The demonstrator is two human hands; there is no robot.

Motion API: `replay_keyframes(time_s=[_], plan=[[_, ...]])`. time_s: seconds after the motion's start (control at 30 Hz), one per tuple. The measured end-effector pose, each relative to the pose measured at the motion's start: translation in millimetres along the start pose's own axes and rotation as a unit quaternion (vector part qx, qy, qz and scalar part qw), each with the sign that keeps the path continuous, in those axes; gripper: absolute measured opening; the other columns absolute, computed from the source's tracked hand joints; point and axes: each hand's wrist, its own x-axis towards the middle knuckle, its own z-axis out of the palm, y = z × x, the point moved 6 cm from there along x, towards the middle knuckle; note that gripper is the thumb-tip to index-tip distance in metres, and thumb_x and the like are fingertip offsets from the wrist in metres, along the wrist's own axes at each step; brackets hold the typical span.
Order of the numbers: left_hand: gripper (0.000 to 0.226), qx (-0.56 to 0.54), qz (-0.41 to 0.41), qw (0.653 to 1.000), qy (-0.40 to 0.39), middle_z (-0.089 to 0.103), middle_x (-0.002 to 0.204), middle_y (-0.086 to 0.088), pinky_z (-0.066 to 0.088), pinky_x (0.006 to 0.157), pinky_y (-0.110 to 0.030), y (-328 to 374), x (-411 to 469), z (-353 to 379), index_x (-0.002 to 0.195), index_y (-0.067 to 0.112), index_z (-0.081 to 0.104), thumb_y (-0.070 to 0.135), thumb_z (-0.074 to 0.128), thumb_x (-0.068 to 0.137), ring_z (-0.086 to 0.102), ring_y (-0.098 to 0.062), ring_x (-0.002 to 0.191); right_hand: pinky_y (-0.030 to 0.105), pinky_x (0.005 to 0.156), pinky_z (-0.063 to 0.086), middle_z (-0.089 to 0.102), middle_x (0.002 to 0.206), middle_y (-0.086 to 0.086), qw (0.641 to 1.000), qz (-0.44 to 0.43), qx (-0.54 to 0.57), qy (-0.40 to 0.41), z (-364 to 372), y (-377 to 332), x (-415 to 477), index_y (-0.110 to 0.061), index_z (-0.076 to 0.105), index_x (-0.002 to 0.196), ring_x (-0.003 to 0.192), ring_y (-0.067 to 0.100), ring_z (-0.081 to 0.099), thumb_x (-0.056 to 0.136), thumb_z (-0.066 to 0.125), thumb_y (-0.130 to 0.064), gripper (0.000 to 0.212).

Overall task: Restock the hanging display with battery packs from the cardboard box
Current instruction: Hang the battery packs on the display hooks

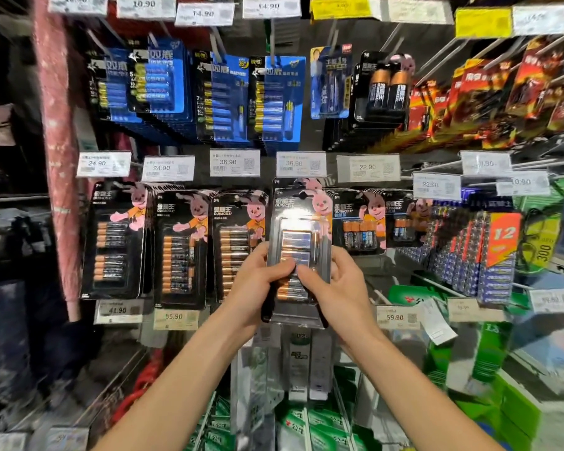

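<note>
Step in hand: hanging one battery pack (302,229) on the hanging display (314,141). The cardboard box is not in view.

Grip: both clamped on the same pack. The left hand (258,278) pinches its lower left edge and the right hand (336,284) its lower right edge. Both thumbs lie across the front blister, nearly meeting at the middle, and the fingers wrap behind.

Position: the pack is upright, facing outward, in front of the display's lower row, about midway between its left and right edges. It sits between the stack of packs (238,242) on the left and the smaller packs (360,222) on the right. The upper half of the pack stands clear above the grip. Its hang hole (302,194) is just below the 36.90 price tag (301,164).

The peg is hidden behind tag and pack, so I cannot tell whether the hole is threaded yet.

Next move, as I judge it: line the hole up with the peg tip, push the pack back along it, then release both hands. Risk: missing the peg, or snagging the neighbouring cards.
</note>
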Motion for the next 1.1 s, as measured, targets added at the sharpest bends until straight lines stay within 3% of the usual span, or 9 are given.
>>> replay_keyframes(time_s=[0.1,0.2,0.33,0.47,0.7,0.83,0.93,1.1], plan=[[0.029,0.017,0.017,1.000,0.018,0.075,0.114,-0.004,0.053,0.093,-0.036,9,8,3,0.122,0.013,0.065,0.005,0.062,0.095,0.071,-0.021,0.107,0.047,0.096,0.056,0.077,0.102,-0.004,0.999,0.018,0.027,0.031,-7,3,4,-0.022,0.063,0.114,0.098,0.013,0.073,0.091,0.072,-0.004,0.030],[0.043,0.031,0.052,0.997,0.045,0.070,0.124,0.001,0.049,0.102,-0.036,29,17,4,0.132,0.016,0.059,0.006,0.065,0.091,0.067,-0.015,0.114,0.055,0.096,0.055,0.078,0.098,0.004,0.998,0.031,0.047,0.041,-11,3,9,-0.015,0.064,0.110,0.096,0.024,0.074,0.088,0.069,0.006,0.032],[0.055,0.054,0.087,0.993,0.052,0.057,0.126,0.015,0.040,0.091,-0.016,72,27,9,0.144,0.019,0.047,-0.002,0.058,0.095,0.055,0.000,0.117,0.056,0.100,0.052,0.077,0.099,0.003,0.998,0.035,0.036,0.040,-12,3,18,-0.015,0.066,0.108,0.098,0.025,0.073,0.086,0.068,0.009,0.033],[0.063,0.073,0.135,0.986,0.070,0.052,0.145,0.003,0.037,0.112,-0.031,101,32,6,0.149,0.017,0.045,-0.009,0.055,0.093,0.045,-0.012,0.136,0.053,0.099,0.053,0.077,0.100,0.002,0.999,0.014,0.029,0.040,-12,-7,27,-0.015,0.067,0.108,0.098,0.022,0.072,0.085,0.068,0.010,0.034],[0.061,0.072,0.164,0.982,0.056,0.051,0.149,0.006,0.029,0.122,-0.044,109,33,-2,0.132,0.029,0.051,-0.014,0.051,0.088,0.038,-0.010,0.144,0.051,0.098,0.054,0.076,0.099,0.004,0.999,0.017,0.009,0.039,-5,-11,40,-0.014,0.067,0.105,0.098,0.021,0.072,0.084,0.071,0.005,0.029],[0.064,0.097,0.167,0.981,0.033,0.050,0.146,0.013,0.029,0.121,-0.043,100,34,-1,0.138,0.031,0.048,-0.010,0.055,0.090,0.037,-0.008,0.144,0.043,0.090,0.056,0.077,0.097,-0.001,0.998,0.041,0.025,0.050,-4,-8,47,-0.016,0.068,0.106,0.095,0.017,0.072,0.085,0.069,0.006,0.030],[0.065,0.102,0.159,0.981,0.031,0.052,0.138,0.019,0.030,0.118,-0.040,91,39,-3,0.140,0.031,0.047,-0.007,0.057,0.089,0.039,-0.004,0.142,0.027,0.077,0.049,0.075,0.097,-0.004,0.998,0.049,0.010,0.048,-3,-5,51,-0.016,0.068,0.107,0.091,0.009,0.069,0.086,0.069,0.006,0.030],[0.069,0.096,0.142,0.984,0.048,0.048,0.152,0.009,0.034,0.100,-0.020,73,41,2,0.150,0.023,0.035,-0.007,0.058,0.092,0.040,-0.006,0.141,0.040,0.091,0.053,0.075,0.100,-0.001,0.995,0.077,-0.004,0.061,-2,6,59,-0.019,0.068,0.105,0.097,0.017,0.069,0.086,0.071,0.002,0.028]])
